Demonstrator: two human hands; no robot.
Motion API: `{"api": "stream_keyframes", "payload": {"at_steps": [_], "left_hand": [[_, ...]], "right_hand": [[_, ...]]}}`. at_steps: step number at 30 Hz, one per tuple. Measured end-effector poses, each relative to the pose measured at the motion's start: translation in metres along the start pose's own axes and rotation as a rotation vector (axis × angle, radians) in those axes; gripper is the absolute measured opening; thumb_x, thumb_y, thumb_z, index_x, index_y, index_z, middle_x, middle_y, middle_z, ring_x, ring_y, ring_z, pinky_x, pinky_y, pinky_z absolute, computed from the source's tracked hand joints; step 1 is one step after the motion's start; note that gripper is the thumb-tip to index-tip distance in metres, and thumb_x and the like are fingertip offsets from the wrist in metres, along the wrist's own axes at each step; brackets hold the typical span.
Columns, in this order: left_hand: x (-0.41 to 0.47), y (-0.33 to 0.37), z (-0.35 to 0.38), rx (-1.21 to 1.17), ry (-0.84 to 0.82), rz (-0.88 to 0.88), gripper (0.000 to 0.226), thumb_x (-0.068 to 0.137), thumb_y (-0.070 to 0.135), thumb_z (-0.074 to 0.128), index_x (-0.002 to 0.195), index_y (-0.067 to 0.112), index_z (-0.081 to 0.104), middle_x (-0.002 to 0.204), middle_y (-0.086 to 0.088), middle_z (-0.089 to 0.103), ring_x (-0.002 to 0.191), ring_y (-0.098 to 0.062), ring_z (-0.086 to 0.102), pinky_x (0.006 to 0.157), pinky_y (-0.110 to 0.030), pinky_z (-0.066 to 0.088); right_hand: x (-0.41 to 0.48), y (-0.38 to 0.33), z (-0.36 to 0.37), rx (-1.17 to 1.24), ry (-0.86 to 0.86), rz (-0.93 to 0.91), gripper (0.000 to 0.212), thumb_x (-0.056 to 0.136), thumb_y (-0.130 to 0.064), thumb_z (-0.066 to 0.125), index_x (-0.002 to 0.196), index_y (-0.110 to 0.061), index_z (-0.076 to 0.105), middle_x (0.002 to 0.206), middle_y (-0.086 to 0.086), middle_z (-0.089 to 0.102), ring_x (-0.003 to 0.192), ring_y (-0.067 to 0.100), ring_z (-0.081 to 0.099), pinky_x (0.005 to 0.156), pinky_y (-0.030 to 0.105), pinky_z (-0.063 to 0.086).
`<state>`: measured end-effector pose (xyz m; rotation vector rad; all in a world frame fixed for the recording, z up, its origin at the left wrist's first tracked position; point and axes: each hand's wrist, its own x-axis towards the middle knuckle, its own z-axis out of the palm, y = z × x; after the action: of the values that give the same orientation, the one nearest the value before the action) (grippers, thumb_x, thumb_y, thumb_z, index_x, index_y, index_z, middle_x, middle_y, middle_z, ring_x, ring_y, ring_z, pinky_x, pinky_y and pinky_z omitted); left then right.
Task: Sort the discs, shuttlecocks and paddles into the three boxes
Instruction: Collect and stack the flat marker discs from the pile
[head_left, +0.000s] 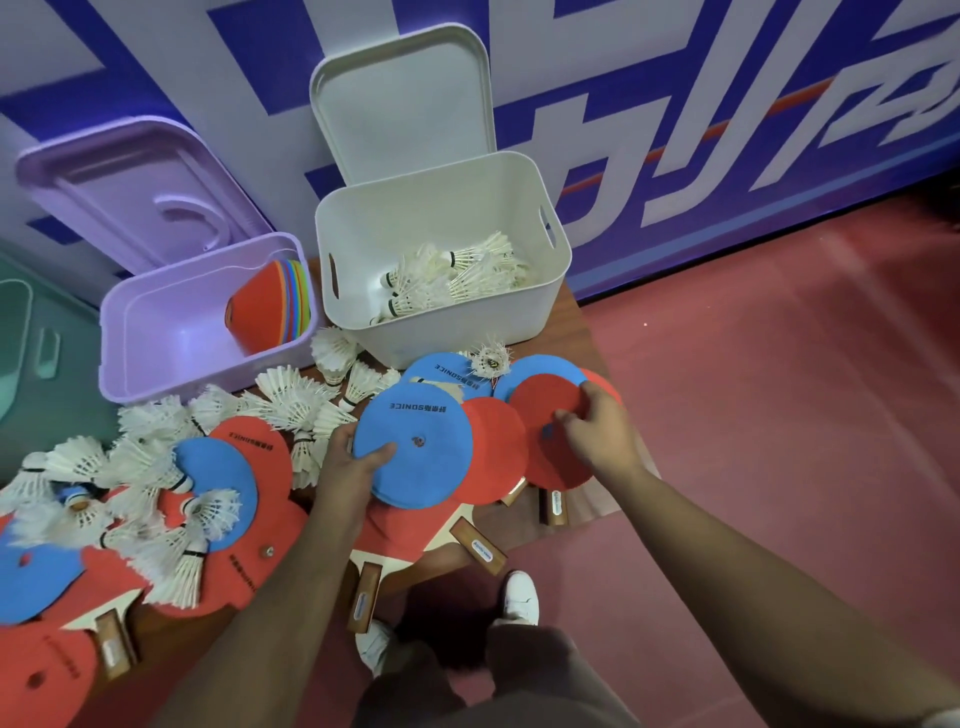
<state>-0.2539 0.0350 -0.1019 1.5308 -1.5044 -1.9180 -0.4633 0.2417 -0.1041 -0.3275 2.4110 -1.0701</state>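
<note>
Your left hand (353, 462) grips the blue disc (421, 441) by its left edge, thumb flat on top, the other fingers hidden beneath. Your right hand (602, 421) holds the red disc (545, 405) to the right, thumb on its face, fingers curled over its far edge. Both discs lie over paddles (478, 545), near the white box (441, 338).

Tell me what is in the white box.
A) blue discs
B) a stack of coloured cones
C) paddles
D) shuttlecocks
D: white feathered shuttlecocks lie on the floor of the white box; the stack of coloured cones sits in the purple box.
</note>
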Motion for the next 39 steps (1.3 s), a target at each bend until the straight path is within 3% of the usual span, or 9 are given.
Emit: {"api": "stream_keyframes", "payload": {"at_steps": [4,12,16,20,23,27,30,35,39], "left_hand": [[-0.002,0.001,-0.015,0.01,0.066,0.021,0.04,0.08,0.003,0.073,0.112,0.015,0.052,0.107,-0.002,0.062,0.099,-0.026,0.062,0.083,-0.045,0.054],[-0.01,-0.007,-0.025,0.054,0.079,0.106,0.035,0.084,0.006,0.07,0.106,0.026,0.051,0.105,0.004,0.062,0.095,-0.018,0.064,0.072,-0.037,0.054],[-0.005,-0.008,-0.027,0.138,0.112,0.074,0.031,0.081,0.012,0.07,0.105,0.025,0.056,0.111,-0.006,0.065,0.098,-0.024,0.065,0.075,-0.043,0.055],[-0.004,-0.009,-0.027,0.161,0.119,0.064,0.028,0.083,0.01,0.068,0.108,0.015,0.056,0.106,-0.005,0.066,0.096,-0.024,0.066,0.073,-0.038,0.055],[-0.004,-0.015,-0.03,0.181,0.105,0.067,0.028,0.085,0.011,0.068,0.11,0.015,0.056,0.107,-0.003,0.066,0.097,-0.021,0.065,0.076,-0.038,0.056],[-0.004,-0.025,-0.033,0.171,0.093,0.066,0.024,0.086,0.011,0.068,0.104,0.021,0.057,0.109,-0.003,0.066,0.1,-0.022,0.065,0.079,-0.041,0.056],[-0.005,-0.027,-0.034,0.153,0.107,0.061,0.022,0.086,0.011,0.068,0.103,0.021,0.057,0.108,-0.003,0.066,0.099,-0.021,0.064,0.074,-0.038,0.054],[-0.005,-0.021,-0.039,0.138,0.113,0.076,0.022,0.084,0.011,0.069,0.094,0.027,0.058,0.105,-0.004,0.067,0.097,-0.023,0.066,0.079,-0.045,0.056],[-0.013,0.0,-0.044,0.061,0.135,0.1,0.023,0.084,0.005,0.066,0.1,0.016,0.056,0.102,-0.005,0.067,0.094,-0.027,0.066,0.077,-0.049,0.054]], "right_hand": [[-0.004,-0.007,0.002,0.163,0.219,-0.008,0.01,0.083,-0.017,0.064,0.086,-0.012,0.056,0.082,0.006,0.064,0.079,0.029,0.059,0.076,0.043,0.05],[-0.015,-0.03,0.005,0.437,0.28,-0.039,0.012,0.082,-0.028,0.064,0.077,-0.025,0.053,0.076,-0.006,0.063,0.07,0.015,0.06,0.073,0.038,0.053],[-0.011,-0.035,0.019,0.512,0.083,0.125,0.007,0.084,-0.016,0.068,0.088,-0.019,0.063,0.082,-0.001,0.068,0.075,0.018,0.064,0.071,0.033,0.052],[-0.011,-0.011,0.047,0.146,-0.103,0.295,0.008,0.073,-0.025,0.065,0.072,-0.019,0.06,0.073,0.002,0.064,0.075,0.026,0.059,0.069,0.041,0.052],[-0.008,-0.004,0.057,0.003,-0.092,0.315,0.03,0.059,-0.04,0.061,0.081,-0.019,0.061,0.084,0.006,0.067,0.092,0.031,0.06,0.077,0.043,0.054],[-0.006,-0.009,0.066,0.143,-0.095,0.405,0.045,0.067,-0.03,0.073,0.102,-0.007,0.057,0.093,0.009,0.065,0.088,0.028,0.062,0.065,0.034,0.047],[-0.009,-0.009,0.069,0.275,-0.07,0.439,0.032,0.066,-0.021,0.078,0.089,-0.004,0.063,0.079,0.007,0.065,0.072,0.025,0.062,0.058,0.035,0.047],[-0.018,-0.027,0.061,0.337,-0.084,0.278,0.017,0.064,-0.009,0.081,0.065,-0.01,0.063,0.072,0.009,0.064,0.067,0.027,0.061,0.064,0.045,0.055],[-0.027,-0.065,0.037,0.206,-0.051,0.078,0.019,0.063,-0.015,0.08,0.07,-0.007,0.064,0.062,0.001,0.06,0.057,0.02,0.055,0.052,0.033,0.045]]}}
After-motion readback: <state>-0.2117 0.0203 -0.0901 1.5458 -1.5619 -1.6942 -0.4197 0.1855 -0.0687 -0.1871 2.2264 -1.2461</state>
